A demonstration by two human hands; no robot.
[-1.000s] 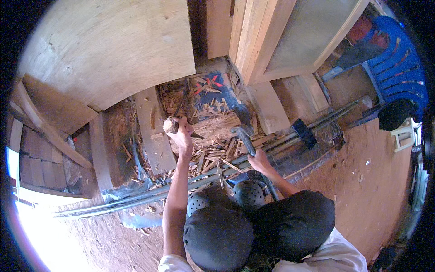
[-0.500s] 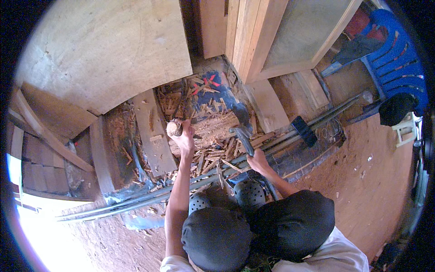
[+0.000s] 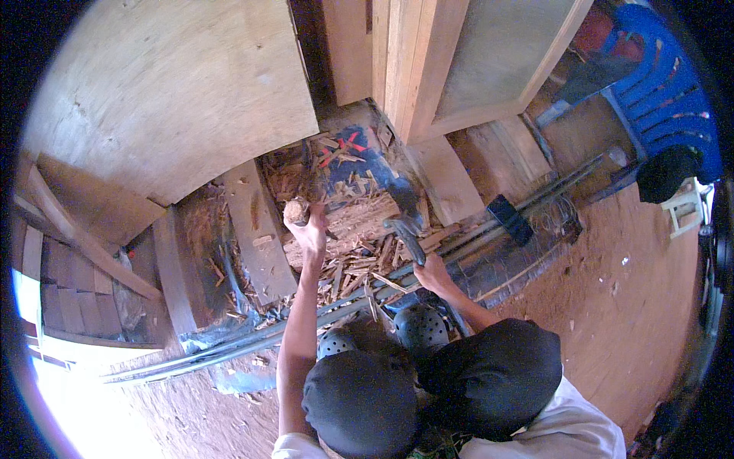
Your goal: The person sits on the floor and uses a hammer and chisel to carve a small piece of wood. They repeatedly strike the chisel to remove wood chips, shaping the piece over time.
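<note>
My left hand (image 3: pixel 312 232) is wrapped round an upright piece with a blunt, round, pale wooden end (image 3: pixel 296 211), like a chisel handle seen from above. Whatever lies below my fist is hidden. Beneath it is a rough, splintered timber (image 3: pixel 359 220) with torn grain. My right hand (image 3: pixel 433 274) grips the near end of a dark grey hammer (image 3: pixel 407 237), whose curved head lies over the timber's right end. Broken wood chips (image 3: pixel 355 271) are heaped on the near side of the timber, close to both hands.
Long thin pipes (image 3: pixel 252 331) run crosswise in front of my shoes (image 3: pixel 421 327). A dark phone-like object (image 3: pixel 510 219) rests on them at right. Planks (image 3: pixel 258 229) flank the timber. A large wooden panel (image 3: pixel 176 99), a framed door (image 3: pixel 489 69) and a blue chair (image 3: pixel 665 92) stand beyond.
The view has shifted slightly. Both hands keep their grips, and the hammer has moved only a little.
</note>
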